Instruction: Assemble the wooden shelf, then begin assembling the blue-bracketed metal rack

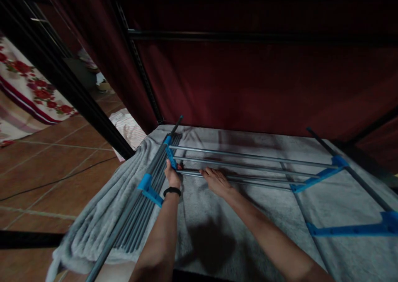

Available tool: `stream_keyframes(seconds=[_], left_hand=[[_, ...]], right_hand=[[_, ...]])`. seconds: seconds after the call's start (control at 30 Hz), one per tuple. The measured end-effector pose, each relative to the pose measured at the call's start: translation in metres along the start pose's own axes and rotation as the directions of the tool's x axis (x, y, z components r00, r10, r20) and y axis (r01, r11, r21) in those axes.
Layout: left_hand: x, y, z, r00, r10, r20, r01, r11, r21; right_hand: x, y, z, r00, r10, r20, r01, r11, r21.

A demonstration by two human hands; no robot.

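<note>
A rack of grey tubes [248, 154] with blue plastic brackets lies across a grey blanket. My left hand [173, 175], with a black band on its wrist, is closed round the upper left blue bracket [171, 155]. Just right of it, my right hand [217, 180] holds a grey rod [191, 173] near that rod's left end, its fingers over the top. Several rods run from the left bracket to the upper right blue bracket [325, 177]. A lower left blue bracket [151, 189] and a lower right one [354, 230] have no rods between them.
A bundle of loose grey tubes [139, 215] lies at the left on the folded grey blanket [102, 215]. Dark red cloth [248, 91] hangs behind, with black frame bars [77, 95] around. Tiled floor [46, 178] and a flowered cloth [37, 87] show at the left.
</note>
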State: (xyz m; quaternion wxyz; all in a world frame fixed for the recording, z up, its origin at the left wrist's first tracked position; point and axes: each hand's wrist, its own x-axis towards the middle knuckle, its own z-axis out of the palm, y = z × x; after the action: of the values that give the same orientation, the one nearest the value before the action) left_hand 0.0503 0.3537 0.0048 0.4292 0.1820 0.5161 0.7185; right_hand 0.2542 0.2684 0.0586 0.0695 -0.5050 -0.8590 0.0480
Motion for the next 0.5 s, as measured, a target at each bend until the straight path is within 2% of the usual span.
stream_keyframes(seconds=[0.17,0.4,0.5], left_hand=[[0.000,0.000,-0.002,1.000,0.018,-0.015,-0.017,0.999,0.048],[0.000,0.002,0.001,0.999,-0.010,-0.034,0.010,1.000,0.001],[-0.001,0.003,0.003,1.000,-0.016,-0.001,0.016,1.000,0.011]], right_hand=[[-0.001,-0.001,-0.005,1.000,0.011,-0.013,-0.011,1.000,0.006],[-0.002,-0.001,-0.013,1.000,-0.005,-0.019,0.005,1.000,0.012],[-0.002,0.000,-0.014,1.000,-0.004,-0.026,0.004,1.000,0.024]])
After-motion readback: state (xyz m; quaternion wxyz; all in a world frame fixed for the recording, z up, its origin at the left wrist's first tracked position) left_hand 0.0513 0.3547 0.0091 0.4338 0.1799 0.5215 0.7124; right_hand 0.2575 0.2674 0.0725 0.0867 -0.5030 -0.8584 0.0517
